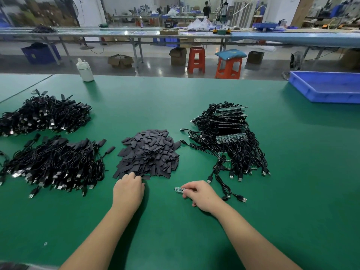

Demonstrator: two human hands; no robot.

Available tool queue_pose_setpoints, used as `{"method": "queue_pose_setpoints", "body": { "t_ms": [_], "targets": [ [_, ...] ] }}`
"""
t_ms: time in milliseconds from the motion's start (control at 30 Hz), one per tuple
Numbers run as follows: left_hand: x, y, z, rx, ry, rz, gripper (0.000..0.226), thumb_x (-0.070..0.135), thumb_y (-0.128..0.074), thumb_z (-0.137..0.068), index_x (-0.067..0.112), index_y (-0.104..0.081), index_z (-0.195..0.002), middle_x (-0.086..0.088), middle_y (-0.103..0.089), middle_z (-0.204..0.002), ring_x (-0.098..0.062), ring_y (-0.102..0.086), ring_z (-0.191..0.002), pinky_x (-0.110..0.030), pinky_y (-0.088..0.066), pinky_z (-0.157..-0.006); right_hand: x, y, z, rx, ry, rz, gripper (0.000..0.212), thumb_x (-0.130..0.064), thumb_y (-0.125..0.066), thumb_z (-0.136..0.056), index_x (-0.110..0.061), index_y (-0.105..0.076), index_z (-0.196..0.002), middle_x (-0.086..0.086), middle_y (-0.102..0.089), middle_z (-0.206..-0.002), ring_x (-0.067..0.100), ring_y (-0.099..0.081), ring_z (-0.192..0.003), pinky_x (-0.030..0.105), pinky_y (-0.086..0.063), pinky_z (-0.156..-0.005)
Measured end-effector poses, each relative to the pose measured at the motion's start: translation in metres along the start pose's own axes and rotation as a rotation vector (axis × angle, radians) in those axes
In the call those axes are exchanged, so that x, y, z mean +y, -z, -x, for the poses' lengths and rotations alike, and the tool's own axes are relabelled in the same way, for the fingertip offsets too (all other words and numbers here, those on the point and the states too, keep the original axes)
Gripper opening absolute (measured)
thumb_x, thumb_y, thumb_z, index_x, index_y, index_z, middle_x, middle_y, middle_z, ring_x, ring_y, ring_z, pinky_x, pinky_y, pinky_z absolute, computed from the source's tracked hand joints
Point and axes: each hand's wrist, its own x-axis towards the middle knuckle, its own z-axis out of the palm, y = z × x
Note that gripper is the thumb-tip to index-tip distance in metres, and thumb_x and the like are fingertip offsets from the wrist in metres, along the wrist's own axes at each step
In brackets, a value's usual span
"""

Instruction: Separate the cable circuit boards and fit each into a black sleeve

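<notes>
Right hand (196,193), centre frame, pinching circuit board (179,189) tip-out, ready for sleeving. Left hand (128,189) curled onto sleeve pile (149,152), presumably picking one; actual grip impossible to tell.

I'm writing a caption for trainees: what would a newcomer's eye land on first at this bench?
Probably the heap of flat black sleeves mid-table on the green mat, with the left hand reaching into its near edge. Next, the right hand pinching a small green circuit board, and the tangled piles of black USB cables: sleeved ones left, bare boards right.
</notes>
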Motion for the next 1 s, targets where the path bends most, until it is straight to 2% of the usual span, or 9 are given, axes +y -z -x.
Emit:
{"method": "queue_pose_setpoints", "body": {
  "t_ms": [100, 200, 367, 500, 567, 667, 800, 900, 1000],
  "targets": [
    [0.002, 0.003, 0.002, -0.014, -0.006, 0.044, 0.024, 0.029, -0.061, -0.093, 0.012, -0.072, -0.083, -0.003, -0.061, -0.083, -0.026, -0.058, -0.079, -0.033, -0.047, -0.061, 0.000, 0.000, 0.000, -0.001, 0.000, -0.004, 0.020, -0.023, -0.056, -0.099, -0.027, -0.071, -0.111, -0.008, -0.073, -0.088, 0.008, -0.054, -0.056, 0.024, -0.052, -0.060],
    [0.010, 0.005, 0.009, 0.030, -0.151, 0.117, 0.014, 0.023, -0.076, -0.082, 0.012, -0.077, -0.074, -0.004, -0.061, -0.074, -0.028, -0.058, -0.070, -0.034, -0.050, -0.059, 0.000, 0.000, 0.000, -0.005, -0.003, -0.006, 0.019, -0.023, -0.056, -0.099, -0.027, -0.070, -0.111, -0.008, -0.073, -0.087, 0.009, -0.054, -0.057, 0.025, -0.053, -0.060],
    [0.022, 0.005, 0.017, 0.047, -0.365, 0.313, 0.015, 0.027, -0.079, -0.081, 0.027, -0.079, -0.096, 0.001, -0.067, -0.097, -0.026, -0.059, -0.090, -0.035, -0.049, -0.074, -0.001, 0.000, 0.000, -0.007, -0.006, -0.031, 0.018, -0.022, -0.056, -0.098, -0.027, -0.070, -0.109, -0.009, -0.073, -0.086, 0.009, -0.053, -0.055, 0.027, -0.053, -0.062],
    [0.022, 0.002, 0.014, -0.166, -0.181, 0.511, 0.033, 0.035, -0.071, -0.088, 0.029, -0.067, -0.121, 0.007, -0.059, -0.112, -0.017, -0.048, -0.108, -0.034, -0.041, -0.095, -0.001, -0.001, 0.000, -0.006, -0.010, -0.052, 0.017, -0.021, -0.056, -0.098, -0.029, -0.071, -0.103, -0.006, -0.073, -0.087, 0.010, -0.052, -0.054, 0.036, -0.055, -0.067],
    [0.021, 0.002, 0.008, -0.245, -0.065, 0.563, 0.034, 0.040, -0.074, -0.085, 0.028, -0.067, -0.115, 0.004, -0.054, -0.114, -0.017, -0.044, -0.113, -0.033, -0.040, -0.100, 0.000, -0.001, -0.001, -0.011, -0.007, -0.045, 0.017, -0.022, -0.056, -0.098, -0.030, -0.071, -0.103, -0.006, -0.074, -0.087, 0.010, -0.053, -0.055, 0.038, -0.057, -0.070],
    [0.023, 0.004, 0.001, -0.352, -0.026, 0.553, 0.016, 0.038, -0.075, -0.084, 0.031, -0.063, -0.092, 0.004, -0.047, -0.108, -0.017, -0.038, -0.110, -0.034, -0.039, -0.099, 0.000, -0.001, -0.001, -0.015, -0.010, -0.048, 0.018, -0.022, -0.057, -0.098, -0.029, -0.071, -0.105, -0.006, -0.074, -0.088, 0.010, -0.053, -0.056, 0.037, -0.057, -0.070],
    [0.032, 0.009, -0.001, -0.358, -0.077, 0.593, 0.019, 0.026, -0.074, -0.085, 0.028, -0.056, -0.078, 0.009, -0.055, -0.094, -0.015, -0.048, -0.097, -0.027, -0.043, -0.081, 0.000, -0.001, 0.000, -0.015, -0.013, -0.061, 0.017, -0.021, -0.058, -0.098, -0.033, -0.070, -0.101, -0.005, -0.074, -0.088, 0.010, -0.053, -0.057, 0.038, -0.057, -0.070],
    [0.036, 0.011, 0.003, -0.339, -0.091, 0.776, 0.018, 0.018, -0.070, -0.088, 0.032, -0.059, -0.086, 0.009, -0.063, -0.081, -0.012, -0.060, -0.076, -0.022, -0.046, -0.069, 0.001, -0.001, 0.000, -0.013, -0.010, -0.063, 0.016, -0.021, -0.058, -0.098, -0.029, -0.072, -0.100, -0.003, -0.073, -0.085, 0.010, -0.053, -0.056, 0.036, -0.055, -0.068],
    [0.036, 0.012, 0.007, -0.356, -0.098, 0.918, 0.029, 0.016, -0.063, -0.094, 0.038, -0.069, -0.112, 0.011, -0.065, -0.094, -0.004, -0.061, -0.082, -0.019, -0.047, -0.077, 0.002, 0.000, 0.000, -0.012, -0.006, -0.072, 0.016, -0.022, -0.057, -0.098, -0.030, -0.071, -0.101, -0.008, -0.070, -0.077, 0.009, -0.053, -0.054, 0.032, -0.053, -0.066]
  ]
}}
